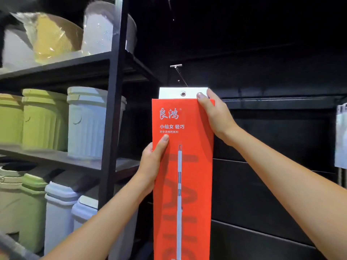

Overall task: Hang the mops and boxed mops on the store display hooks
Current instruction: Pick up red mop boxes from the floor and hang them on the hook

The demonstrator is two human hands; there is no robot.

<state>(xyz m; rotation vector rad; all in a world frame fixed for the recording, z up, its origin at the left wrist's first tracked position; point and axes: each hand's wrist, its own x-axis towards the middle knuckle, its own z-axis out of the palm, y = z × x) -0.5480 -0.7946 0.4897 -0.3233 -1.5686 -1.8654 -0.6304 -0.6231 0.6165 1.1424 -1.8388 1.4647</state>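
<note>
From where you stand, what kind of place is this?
Most likely a housewares shop. Black shelving carries stacked plastic bins, a metal display hook juts from the dark wall, and both hands hold a boxed mop up below it.

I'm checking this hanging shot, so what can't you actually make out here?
- Boxed mop: lower end cut off by the head view's bottom edge.
- Display hook: its end is hidden behind the white header tab.
- Left shelf bins: motion-blurred.
- Right-edge item: cropped, unidentifiable.

The orange mop box [183, 166] ran off the bottom edge. The bins [45, 119] at left were blurred; the hook's [178, 72] tip was hidden.
</note>
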